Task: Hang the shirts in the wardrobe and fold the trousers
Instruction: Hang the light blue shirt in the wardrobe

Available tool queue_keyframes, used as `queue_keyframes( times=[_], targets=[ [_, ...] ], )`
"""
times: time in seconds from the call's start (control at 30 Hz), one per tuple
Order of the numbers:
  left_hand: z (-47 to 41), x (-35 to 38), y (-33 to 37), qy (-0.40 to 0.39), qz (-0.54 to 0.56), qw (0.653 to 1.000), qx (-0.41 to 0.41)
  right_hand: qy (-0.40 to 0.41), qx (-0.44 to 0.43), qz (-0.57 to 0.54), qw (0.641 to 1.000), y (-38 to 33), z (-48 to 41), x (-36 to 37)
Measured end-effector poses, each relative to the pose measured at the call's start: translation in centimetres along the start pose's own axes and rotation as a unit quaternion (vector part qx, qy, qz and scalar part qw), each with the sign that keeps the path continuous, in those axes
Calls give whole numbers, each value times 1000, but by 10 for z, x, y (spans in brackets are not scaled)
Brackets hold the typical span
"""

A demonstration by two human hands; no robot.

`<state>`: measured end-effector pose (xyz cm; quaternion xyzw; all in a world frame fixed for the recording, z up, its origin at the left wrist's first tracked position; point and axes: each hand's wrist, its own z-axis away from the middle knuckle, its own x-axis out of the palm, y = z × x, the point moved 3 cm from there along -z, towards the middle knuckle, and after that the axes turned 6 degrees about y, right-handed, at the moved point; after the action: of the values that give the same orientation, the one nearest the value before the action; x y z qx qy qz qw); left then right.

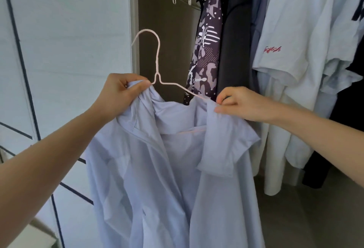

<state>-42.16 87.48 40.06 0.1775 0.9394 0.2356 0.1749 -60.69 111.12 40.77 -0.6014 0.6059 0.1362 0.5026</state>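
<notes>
Two hands work a pale blue shirt (157,169) onto a pink hanger (157,58): left hand (118,92) pinching the collar, right hand (236,104) apparently pinching shoulder fabric, ready for the wardrobe (167,31).

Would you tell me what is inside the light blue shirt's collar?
A pink wire hanger: its hook, one sloping arm and part of its bottom bar show. The shirt covers the rest.

- We see two bare hands, the left hand (118,92) and the right hand (238,104).
- The left forearm (59,159) and the right forearm (319,131) are bare right up to the picture's edge.
- The few nails we can make out look short and plain.
</notes>
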Motion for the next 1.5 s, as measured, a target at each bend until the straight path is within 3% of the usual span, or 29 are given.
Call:
queue_keyframes(
  times=[0.3,0.43,0.6,0.77,0.97,1.13,1.23,1.33,1.4,1.5],
  targets=[
    [-8,8,3,-15,-4,1000,-2,-1,52,-117,992,-3,12,0],
    [-9,7,0,-15,-31,999,-3,-1,30,-78,997,-9,14,-2],
    [-8,3,6,-61,-45,997,29,115,55,-87,988,7,7,-20],
    [-8,12,14,-131,-27,990,47,221,27,-97,970,1,-13,-32],
    [-10,43,24,-135,30,990,27,135,-29,-82,987,-36,-28,17],
    [-12,31,0,-62,1,998,-22,53,29,-98,993,-23,-14,26],
    [-12,29,-7,-120,-95,988,8,59,31,-87,994,-12,-5,19],
    [-10,21,-17,-165,-241,955,56,101,35,-54,993,5,-2,-1],
    [-7,14,-25,-166,-298,938,60,106,4,25,994,14,1,-12],
    [-4,13,-25,-157,-297,941,32,93,-59,151,982,22,3,-17]
  ],
)
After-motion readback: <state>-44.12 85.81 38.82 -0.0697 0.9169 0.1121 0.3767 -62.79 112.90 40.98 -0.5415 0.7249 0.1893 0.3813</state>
